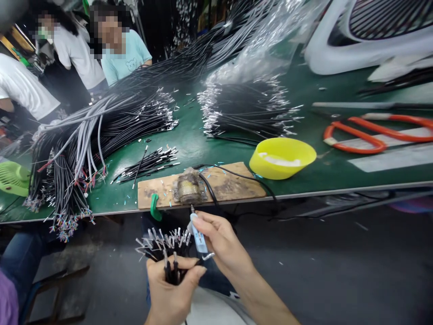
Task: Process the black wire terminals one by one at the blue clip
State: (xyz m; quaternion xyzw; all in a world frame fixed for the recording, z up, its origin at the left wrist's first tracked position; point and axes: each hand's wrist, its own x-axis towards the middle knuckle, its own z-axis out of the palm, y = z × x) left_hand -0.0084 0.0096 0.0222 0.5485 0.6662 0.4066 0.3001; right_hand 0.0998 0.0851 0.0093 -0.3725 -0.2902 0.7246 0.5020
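My left hand (pixel 171 289) is closed round a bunch of short black wires (pixel 165 246) whose stripped, tinned ends fan upward. My right hand (pixel 218 239) pinches a small pale-blue tool (pixel 198 232) with a metal tip pointing up, right beside the wire ends. Both hands hover below the front edge of the green table (pixel 338 176). Just above them a wooden board (pixel 233 180) lies on the table edge with a grimy metal block (pixel 187 187) on it and a black cable (pixel 237 174) running across.
A yellow bowl (pixel 282 158) sits right of the board. Large bundles of black and grey cables (pixel 101 131) and a second heap (pixel 246 108) cover the table. Orange-handled scissors (pixel 375 131) lie at right. A green fan (pixel 11 178) stands at left. People sit behind.
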